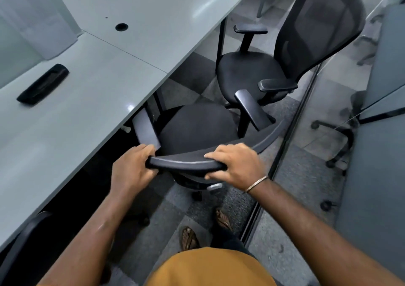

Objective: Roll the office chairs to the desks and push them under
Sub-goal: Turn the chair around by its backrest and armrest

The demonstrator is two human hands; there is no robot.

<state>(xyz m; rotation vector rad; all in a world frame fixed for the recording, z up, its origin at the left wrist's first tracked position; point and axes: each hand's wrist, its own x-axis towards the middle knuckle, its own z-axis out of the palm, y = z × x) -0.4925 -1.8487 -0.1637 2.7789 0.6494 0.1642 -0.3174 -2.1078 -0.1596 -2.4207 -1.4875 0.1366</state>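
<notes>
A black office chair (195, 128) stands in front of me, its seat partly under the edge of the grey desk (92, 93). My left hand (131, 167) grips the left end of the chair's backrest top rim. My right hand (236, 165) grips the same rim further right, fingers curled over it. The chair's left armrest sits just beneath the desk edge. A second black chair (285, 62) with a mesh back stands beyond, beside the far desk section and turned at an angle.
A black cable tray lid (42, 84) and a round cable hole (121, 26) are set in the desk top. A glass partition (291, 132) runs along the right, with another chair's base (337, 145) behind it. Another chair back (19, 242) shows at lower left. My feet stand on the carpet.
</notes>
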